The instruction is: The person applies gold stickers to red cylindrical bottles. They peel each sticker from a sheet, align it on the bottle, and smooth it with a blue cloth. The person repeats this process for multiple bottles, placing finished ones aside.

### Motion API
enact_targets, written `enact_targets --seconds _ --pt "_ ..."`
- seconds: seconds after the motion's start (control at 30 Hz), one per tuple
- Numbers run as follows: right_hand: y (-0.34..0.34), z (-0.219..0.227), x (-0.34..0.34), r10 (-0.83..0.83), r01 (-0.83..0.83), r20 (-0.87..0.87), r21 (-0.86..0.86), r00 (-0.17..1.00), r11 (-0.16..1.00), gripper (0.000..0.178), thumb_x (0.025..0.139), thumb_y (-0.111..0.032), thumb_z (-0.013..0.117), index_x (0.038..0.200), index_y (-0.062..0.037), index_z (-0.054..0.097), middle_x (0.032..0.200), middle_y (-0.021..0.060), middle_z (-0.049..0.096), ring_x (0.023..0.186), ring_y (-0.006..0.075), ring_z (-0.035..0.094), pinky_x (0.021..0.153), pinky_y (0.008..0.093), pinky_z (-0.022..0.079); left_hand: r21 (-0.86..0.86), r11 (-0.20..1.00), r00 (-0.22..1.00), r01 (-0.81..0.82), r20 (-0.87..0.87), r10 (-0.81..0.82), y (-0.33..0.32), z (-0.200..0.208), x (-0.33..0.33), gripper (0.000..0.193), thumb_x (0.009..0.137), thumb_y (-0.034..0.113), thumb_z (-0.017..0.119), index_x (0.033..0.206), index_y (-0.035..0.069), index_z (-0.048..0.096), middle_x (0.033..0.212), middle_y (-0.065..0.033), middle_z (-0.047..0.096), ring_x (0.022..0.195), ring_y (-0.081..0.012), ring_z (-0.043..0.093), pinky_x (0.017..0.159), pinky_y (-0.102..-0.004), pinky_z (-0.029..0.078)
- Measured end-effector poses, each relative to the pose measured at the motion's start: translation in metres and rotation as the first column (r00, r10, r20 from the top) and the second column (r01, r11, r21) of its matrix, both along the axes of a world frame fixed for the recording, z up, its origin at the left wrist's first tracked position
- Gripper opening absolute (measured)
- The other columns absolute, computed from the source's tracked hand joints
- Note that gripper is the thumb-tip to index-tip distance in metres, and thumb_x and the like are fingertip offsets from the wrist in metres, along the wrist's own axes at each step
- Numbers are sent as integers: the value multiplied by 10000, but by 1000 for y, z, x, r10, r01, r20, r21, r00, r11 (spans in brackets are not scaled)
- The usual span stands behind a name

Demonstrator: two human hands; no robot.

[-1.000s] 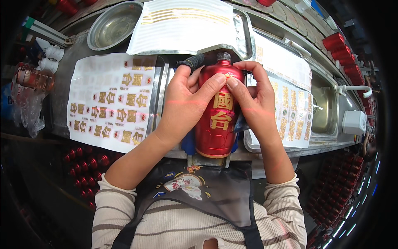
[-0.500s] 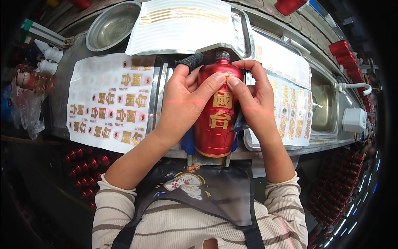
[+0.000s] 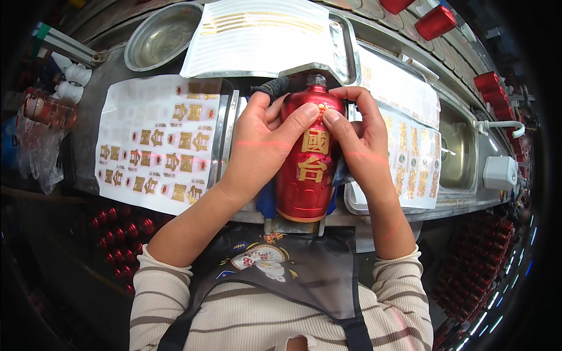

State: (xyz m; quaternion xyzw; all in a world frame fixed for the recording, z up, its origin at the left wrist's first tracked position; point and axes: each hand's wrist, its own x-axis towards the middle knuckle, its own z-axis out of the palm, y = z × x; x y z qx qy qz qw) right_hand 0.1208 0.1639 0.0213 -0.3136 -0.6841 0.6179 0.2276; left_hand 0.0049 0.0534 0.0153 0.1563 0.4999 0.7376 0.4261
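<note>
A glossy red bottle (image 3: 303,199) lies tilted back on a metal stand with blue pads, its neck pointing away from me. Large gold character decals (image 3: 312,155) run down its front. My left hand (image 3: 263,137) wraps the bottle's left side, a dark knitted cover (image 3: 270,88) on its index finger. Opposite it, my right hand (image 3: 364,140) grips the right side, fingers curled behind the shoulder. Both thumbs press on a small red-and-gold decal (image 3: 322,109) just below the neck. Part of that decal is hidden under the thumb tips.
Left of the bottle lies a white decal sheet (image 3: 132,117); right of it, another gold decal sheet (image 3: 417,196). Beyond are a striped sheet (image 3: 257,52) and a metal bowl (image 3: 133,50). A sink (image 3: 459,172) stands at right. Red bottles (image 3: 435,22) ride a slatted conveyor at the back.
Red bottles on the back conveyor have shifted right and nearer. My hands stay around the bottle, thumbs still pressed near its neck with barely any movement.
</note>
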Motion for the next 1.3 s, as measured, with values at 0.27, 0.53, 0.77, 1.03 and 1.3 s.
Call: enact_targets --seconds 0.27,0.53,0.77,1.03,1.3 --pt "4 2 -3 14 -17 -62 -49 998 999 246 939 -161 660 1110 -6 576 985 50 630 679 20 552 569 177 442 -69 998 998 9 -69 -13 7 8 -3 399 901 195 745 1088 -48 491 1102 -164 682 979 -155 666 812 -273 557" --pt "6 -1 -3 13 -13 -53 8 999 1000 256 946 -184 657 1121 -12 582 988 48 641 771 52 600 652 186 480 -33 999 992 -34 -126 30 10 -5 -2 438 886 236 767 1049 -59 488 1017 -166 709 896 -148 683 765 -261 557" --pt "-19 -19 38 -40 21 -113 -166 993 986 469 953 -189 634 1360 -12 481 1223 132 571 1067 133 593 878 260 512 26 999 997 39 -69 -38 -37 -20 17 399 908 165 739 1003 -3 389 1318 -232 560 1175 -195 576 974 -324 508" --pt "-32 -20 45 36 -78 -202 -205 979 976 641 948 -104 634 1491 -15 306 1290 175 557 909 138 680 754 242 558 -68 992 975 111 -188 -122 -48 -17 22 454 854 135 791 1041 4 398 1337 -231 528 1248 -215 524 1067 -354 428" --pt "-33 -20 44 24 -88 -247 -249 969 965 638 956 -102 613 1500 -21 289 1279 172 565 932 150 678 791 264 559 -5 994 986 106 -128 -106 -49 -27 19 436 861 141 785 1039 8 410 1325 -216 545 1239 -208 533 1050 -343 440"
